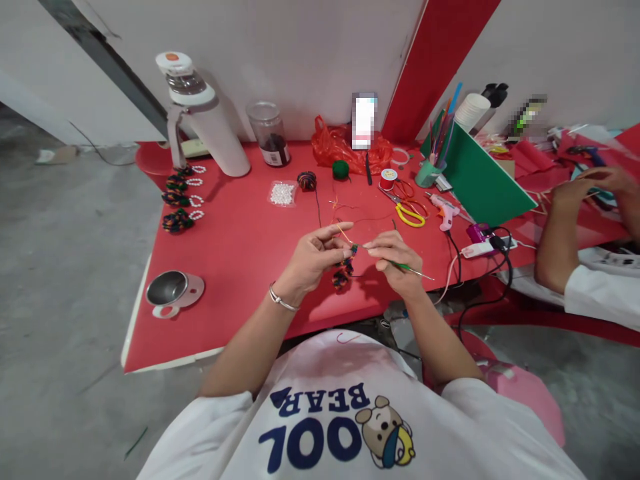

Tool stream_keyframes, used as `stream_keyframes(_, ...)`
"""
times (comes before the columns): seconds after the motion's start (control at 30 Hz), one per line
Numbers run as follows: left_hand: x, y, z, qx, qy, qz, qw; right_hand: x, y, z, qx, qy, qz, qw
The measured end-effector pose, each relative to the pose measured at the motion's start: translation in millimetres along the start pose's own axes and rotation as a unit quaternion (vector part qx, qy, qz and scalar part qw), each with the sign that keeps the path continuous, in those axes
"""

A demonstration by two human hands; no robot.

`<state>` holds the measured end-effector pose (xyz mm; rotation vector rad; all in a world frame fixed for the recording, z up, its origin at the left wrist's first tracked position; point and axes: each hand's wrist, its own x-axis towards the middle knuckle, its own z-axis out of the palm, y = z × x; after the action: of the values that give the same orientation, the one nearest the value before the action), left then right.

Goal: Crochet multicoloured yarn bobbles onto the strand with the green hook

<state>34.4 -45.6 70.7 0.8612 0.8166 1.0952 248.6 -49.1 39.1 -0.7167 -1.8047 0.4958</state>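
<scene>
Pinched in my left hand [320, 257] is a small crocheted piece [343, 275] in dark multicoloured yarn, its lower end hanging below my fingers. A thin orange-red thread runs over my raised left index finger down to the green top of the piece. My right hand [400, 260] is closed on a crochet hook [404, 267] with a green grip; its far end sticks out to the right, and its tip points at the piece. Whether the tip is inside a stitch is too small to tell. A dark multicoloured yarn ball [307, 181] and a green yarn ball [341, 170] lie beyond my hands.
Finished-looking crocheted pieces with bead loops [179, 221] line the left edge, above a steel mug [190, 289]. White beads [282, 193], yellow-handled scissors [411, 215], a red thread spool [389, 179] and a pink glue gun [445, 210] lie around. Another person's arm [563, 233] is at right.
</scene>
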Motion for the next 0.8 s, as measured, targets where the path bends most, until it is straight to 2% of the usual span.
stream_keyframes(0.17,2,5,-2.1,0.025,-0.009,-0.007,1.000,13,-5,-18,-0.001,-0.058,-0.025,0.998)
stream_keyframes(0.43,0,12,-5.4,0.063,-0.053,0.007,0.997,22,-7,-28,0.064,-0.121,-0.031,0.990)
stream_keyframes(0.5,0,12,-6.4,0.061,-0.062,0.008,0.996,21,-6,-30,0.093,-0.115,-0.021,0.989)
stream_keyframes(0.6,1,10,-6.4,0.060,-0.067,0.008,0.996,15,-3,-27,0.127,-0.095,0.034,0.987)
stream_keyframes(0.7,2,5,-0.8,0.075,-0.063,0.023,0.995,4,0,-11,0.170,-0.042,0.088,0.981)
stream_keyframes(0.8,3,-6,11.0,0.110,-0.015,0.068,0.991,-6,-4,13,0.147,0.036,0.106,0.983)
